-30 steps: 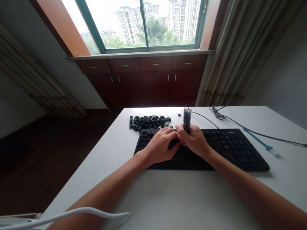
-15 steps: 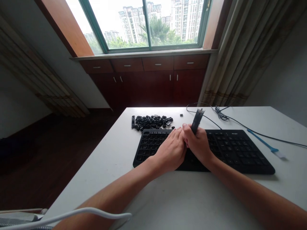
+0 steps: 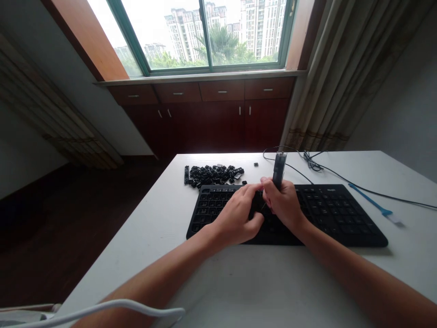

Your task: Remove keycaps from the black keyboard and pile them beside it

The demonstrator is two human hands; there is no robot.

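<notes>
Centrally in the head view, the right hand [image 3: 282, 202] grips a dark tool [image 3: 279, 169] nearly upright over the black keyboard [image 3: 341, 209] on the white tabletop [image 3: 235, 287]. Beside it, the left hand [image 3: 237, 214] curves, thumb spread from its fingers; black keycaps [image 3: 214, 175] lie heaped beyond.

And here's the left forearm [image 3: 164, 278], slanting in from near left, the right forearm [image 3: 355, 273] mirroring it from near right! The left hand [image 3: 241, 212] arches palm-down, thumb and forefinger parted; just beside it, the right hand [image 3: 283, 202] curls into a fist, thumb up top.
</notes>
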